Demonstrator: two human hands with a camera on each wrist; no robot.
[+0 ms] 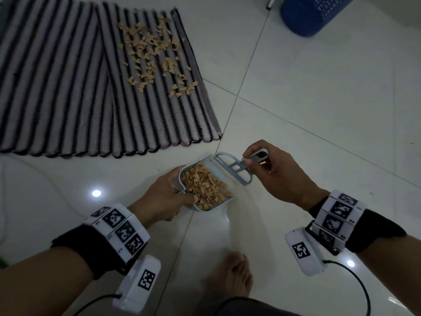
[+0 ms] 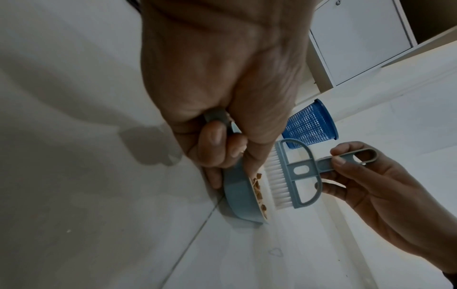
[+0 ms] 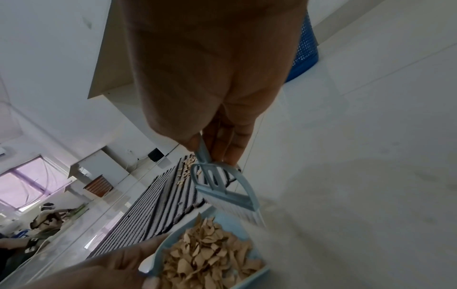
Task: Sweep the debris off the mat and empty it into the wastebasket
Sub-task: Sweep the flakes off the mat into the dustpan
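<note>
Debris of small tan torn paper-like scraps (image 1: 206,189) fills the small pale blue plastic dustpan (image 1: 224,200), which the left hand (image 1: 163,197) grips by its handle, fingers curled round it and thumb at the rim, above the white tiled floor (image 1: 319,106). Just beside the dustpan's open edge, the right hand (image 1: 276,173) pinches the looped handle of a small pale blue plastic hand brush with white bristles (image 1: 237,168) between thumb and fingertips; the bristles sit at the pan's lip. More tan scraps (image 1: 155,53) lie scattered over the far right part of the grey and black striped woven mat (image 1: 68,87), which lies flat on the floor beyond the hands. A blue perforated plastic wastebasket (image 1: 312,12) stands on the floor at the far right, well apart from the mat and the dustpan.
</note>
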